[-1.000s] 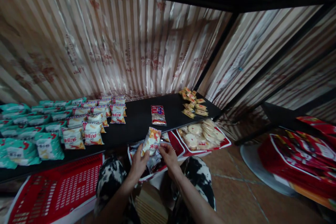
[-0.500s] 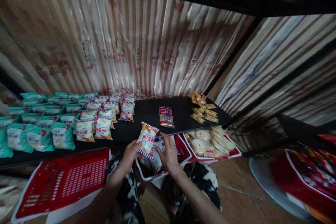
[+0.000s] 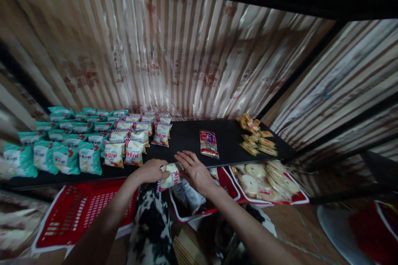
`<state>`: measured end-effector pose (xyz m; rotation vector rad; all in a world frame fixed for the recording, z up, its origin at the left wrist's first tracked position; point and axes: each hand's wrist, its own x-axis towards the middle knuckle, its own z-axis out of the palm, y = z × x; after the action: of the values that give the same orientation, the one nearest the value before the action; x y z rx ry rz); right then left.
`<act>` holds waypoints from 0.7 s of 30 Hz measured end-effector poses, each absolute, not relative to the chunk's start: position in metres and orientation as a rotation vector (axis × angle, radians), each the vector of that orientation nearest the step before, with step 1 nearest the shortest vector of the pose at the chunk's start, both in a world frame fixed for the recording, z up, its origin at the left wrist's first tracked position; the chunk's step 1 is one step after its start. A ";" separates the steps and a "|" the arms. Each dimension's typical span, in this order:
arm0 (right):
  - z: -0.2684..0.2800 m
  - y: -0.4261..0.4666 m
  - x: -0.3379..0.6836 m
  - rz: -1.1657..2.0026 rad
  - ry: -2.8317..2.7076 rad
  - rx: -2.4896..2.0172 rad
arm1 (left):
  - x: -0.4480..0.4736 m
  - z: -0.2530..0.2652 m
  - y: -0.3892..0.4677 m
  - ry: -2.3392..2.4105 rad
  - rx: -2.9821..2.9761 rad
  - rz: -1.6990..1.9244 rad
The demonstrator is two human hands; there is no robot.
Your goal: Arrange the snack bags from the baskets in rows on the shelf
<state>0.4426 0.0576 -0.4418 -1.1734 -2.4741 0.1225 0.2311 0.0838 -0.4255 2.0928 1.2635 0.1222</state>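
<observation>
Above the shelf's front edge, my left hand [image 3: 153,170] grips the left end of a small white and yellow snack bag [image 3: 170,177] with a striped edge. My right hand [image 3: 195,172] is at the bag's other end, fingers long and close together against it, partly hiding it. Left of my hands stand rows of matching snack bags [image 3: 134,152] on the black shelf [image 3: 183,140]. Beyond them are rows of teal snack bags [image 3: 90,158]. A flat red packet [image 3: 209,144] lies on the shelf behind my right hand.
Small yellow packets [image 3: 258,140] are piled at the shelf's right end. Below the front edge are a red basket [image 3: 90,207], a basket with silvery bags [image 3: 192,198] and one with pale round packets [image 3: 261,180]. A striped sheet [image 3: 186,58] hangs behind.
The held bag has turned onto its side and sunk slightly, and my right hand has closed in over its end. The view has swung left, so the shelf appears further right.
</observation>
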 end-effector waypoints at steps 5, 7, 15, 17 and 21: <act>-0.434 0.071 0.433 0.201 -2.589 -1.144 | 0.236 -0.395 0.091 1.317 2.439 -0.072; -0.436 0.075 0.430 0.249 -2.570 -1.165 | 0.239 -0.389 0.091 1.374 2.503 -0.086; -0.478 0.100 0.412 0.625 -1.937 -1.521 | 0.259 -0.427 0.076 1.725 2.570 0.787; -0.488 0.109 0.405 0.761 -1.730 -1.544 | 0.266 -0.449 0.070 1.741 2.512 0.971; -0.506 0.129 0.390 0.848 -1.474 -1.522 | 0.274 -0.491 0.064 1.793 2.286 1.026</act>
<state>0.3903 0.1288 -0.5060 -1.5220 -1.4737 0.8479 0.2739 0.0640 -0.4908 2.2862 1.7928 1.0263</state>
